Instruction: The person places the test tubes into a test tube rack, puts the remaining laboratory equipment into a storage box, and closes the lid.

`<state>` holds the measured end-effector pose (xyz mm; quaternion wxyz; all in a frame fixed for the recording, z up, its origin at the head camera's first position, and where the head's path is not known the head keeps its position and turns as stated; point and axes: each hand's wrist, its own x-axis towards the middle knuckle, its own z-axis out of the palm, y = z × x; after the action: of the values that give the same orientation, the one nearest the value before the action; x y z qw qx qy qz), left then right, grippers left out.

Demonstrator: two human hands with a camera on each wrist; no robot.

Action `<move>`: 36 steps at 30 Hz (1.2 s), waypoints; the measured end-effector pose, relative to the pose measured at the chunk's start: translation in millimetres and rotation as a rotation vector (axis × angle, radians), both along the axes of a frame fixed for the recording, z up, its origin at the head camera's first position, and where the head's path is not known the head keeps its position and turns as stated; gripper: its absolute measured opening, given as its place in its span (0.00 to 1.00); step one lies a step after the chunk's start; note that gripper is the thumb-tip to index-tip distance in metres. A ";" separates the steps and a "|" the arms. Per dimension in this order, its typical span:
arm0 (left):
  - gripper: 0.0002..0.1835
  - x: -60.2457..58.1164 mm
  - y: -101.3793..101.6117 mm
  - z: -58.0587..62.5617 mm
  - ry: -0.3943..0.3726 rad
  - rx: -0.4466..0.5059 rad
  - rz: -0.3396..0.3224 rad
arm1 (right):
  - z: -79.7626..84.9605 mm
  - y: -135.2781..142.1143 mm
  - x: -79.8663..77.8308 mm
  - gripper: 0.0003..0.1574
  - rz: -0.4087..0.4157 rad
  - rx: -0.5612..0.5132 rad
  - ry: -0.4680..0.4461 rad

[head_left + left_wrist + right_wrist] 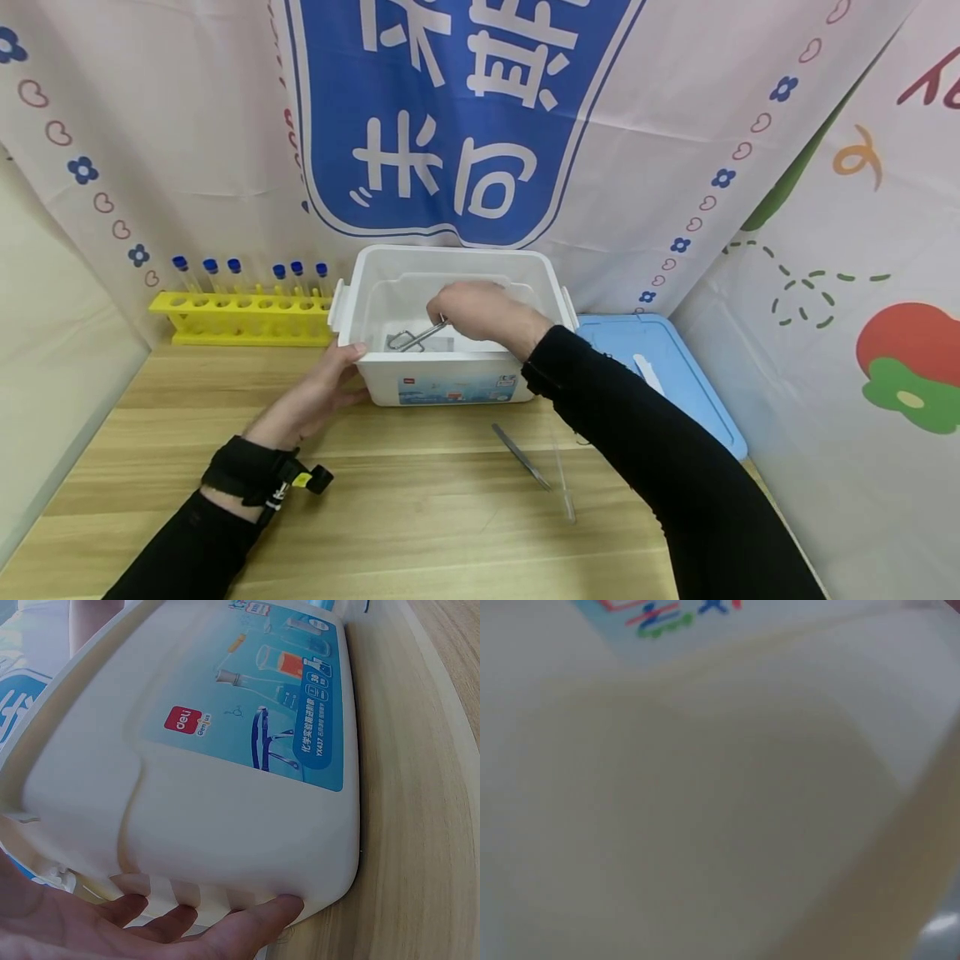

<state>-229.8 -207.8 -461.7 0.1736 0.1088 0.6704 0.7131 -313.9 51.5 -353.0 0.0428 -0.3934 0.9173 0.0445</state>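
Observation:
A white plastic box [450, 377] with a blue label stands on the table. Inside it, my right hand [483, 310] grips a thin shiny metal tool [425, 335] ending in wire-like loops; the grip itself is partly hidden by the hand. Beneath the loops, a grey flat patch shows on the box floor. My left hand [330, 379] rests against the box's left front corner, thumb up by the rim. In the left wrist view its fingers [255, 922] lie spread against the white side wall. The right wrist view is filled by the blurred box wall [705, 810].
A yellow rack [247, 321] with several blue-capped tubes stands left of the box. Metal tweezers [520, 456] and a clear thin tube [564, 483] lie in front. On the right is a blue lid [697, 396] carrying a white strip [647, 373]. A printed curtain hangs behind.

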 end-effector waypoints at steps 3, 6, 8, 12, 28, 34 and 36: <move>0.45 0.5 -0.2 0.1 0.003 0.000 0.001 | -4.4 -6.1 0.6 0.22 0.011 0.005 -0.015; 0.45 0.6 -0.4 0.2 -0.003 -0.001 0.003 | -8.8 -12.0 0.9 0.22 0.017 0.035 -0.024; 0.45 0.5 -0.6 0.4 -0.009 -0.002 0.004 | -11.2 -15.9 1.3 0.22 0.015 0.056 -0.034; 0.45 0.4 -0.6 0.3 -0.013 0.002 0.008 | -14.5 -22.2 3.0 0.21 0.001 0.079 -0.061; 0.45 0.2 -0.2 1.5 -0.011 -0.012 0.014 | -19.6 -27.3 5.6 0.15 -0.019 -0.021 -0.175; 0.46 0.1 -0.1 2.1 -0.027 -0.020 0.018 | -23.0 -31.9 3.3 0.14 0.008 -0.036 -0.158; 0.46 -0.1 0.0 2.5 -0.031 -0.021 0.018 | -24.7 -34.3 2.8 0.12 0.027 -0.029 -0.141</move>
<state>-229.9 -207.7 -459.2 0.1786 0.0897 0.6760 0.7093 -311.1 17.2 -377.7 0.1013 -0.4085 0.9071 0.0039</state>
